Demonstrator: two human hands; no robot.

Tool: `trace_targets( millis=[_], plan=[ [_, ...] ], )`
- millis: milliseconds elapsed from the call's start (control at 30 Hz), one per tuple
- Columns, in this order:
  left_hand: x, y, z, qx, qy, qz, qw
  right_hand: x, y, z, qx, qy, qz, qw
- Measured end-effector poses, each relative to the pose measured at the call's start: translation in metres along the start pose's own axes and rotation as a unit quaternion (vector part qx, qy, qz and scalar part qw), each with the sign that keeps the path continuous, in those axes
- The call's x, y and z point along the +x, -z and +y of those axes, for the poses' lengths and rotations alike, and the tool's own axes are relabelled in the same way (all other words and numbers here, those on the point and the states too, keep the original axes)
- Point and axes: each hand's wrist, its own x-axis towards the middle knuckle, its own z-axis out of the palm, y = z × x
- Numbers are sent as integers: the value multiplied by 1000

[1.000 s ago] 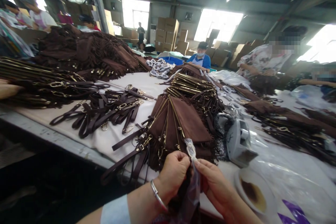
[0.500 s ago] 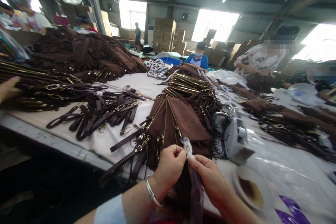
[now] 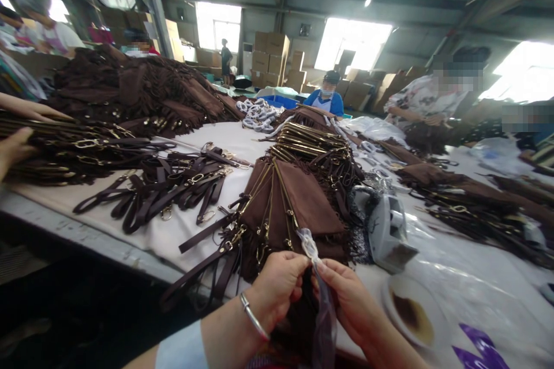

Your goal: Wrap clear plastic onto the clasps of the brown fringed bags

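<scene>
At the table's front edge, my left hand (image 3: 283, 282) wears a bracelet and pinches the near end of a clear plastic wrap (image 3: 308, 245). Beside it, my right hand (image 3: 344, 294) is closed on the same plastic, which hangs down between the hands around something dark. The wrap's upper end rests against fanned brown pouches (image 3: 309, 196) with gold zippers and fringe. Dark straps (image 3: 203, 265) with gold clasps spread from the pouches to the left.
Loose straps (image 3: 173, 184) and a big brown pile (image 3: 130, 81) lie left. Another person's hand (image 3: 15, 150) touches stacked pouches (image 3: 64, 155). A tape dispenser (image 3: 389, 230) and a round container (image 3: 411, 311) stand right. Several people (image 3: 324, 98) work beyond.
My hands have moved slightly down, still at the plastic. At the far left, another forearm has come in over the stacked pouches.
</scene>
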Motion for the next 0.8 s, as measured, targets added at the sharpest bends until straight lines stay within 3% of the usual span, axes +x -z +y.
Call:
trace_targets(
  millis=[167,267,333,467,533,600,667,700,800],
  plan=[
    [-1,0,-2,58,-42,53,996,2,-4,-5,-97,5,28,995],
    [0,0,-1,199,-149,103,963,4,-6,-10,-287,78,72,952],
    [0,2,1,314,-243,101,912,3,-8,-10,-440,153,115,877],
    [-4,1,1,465,-347,72,811,-1,-11,-3,-668,280,183,664],
    [-9,-2,-1,479,-351,37,804,-2,-11,2,-727,323,185,578],
    [-17,-5,-1,467,-344,-7,815,-2,-10,4,-752,346,180,531],
    [-23,-5,4,462,-345,-45,816,-2,-9,3,-748,348,174,537],
    [-24,-3,9,465,-350,-60,811,-2,-8,2,-734,340,169,563],
    [-11,10,34,451,-371,-21,811,-2,-3,-11,-631,281,137,710]
  ],
)
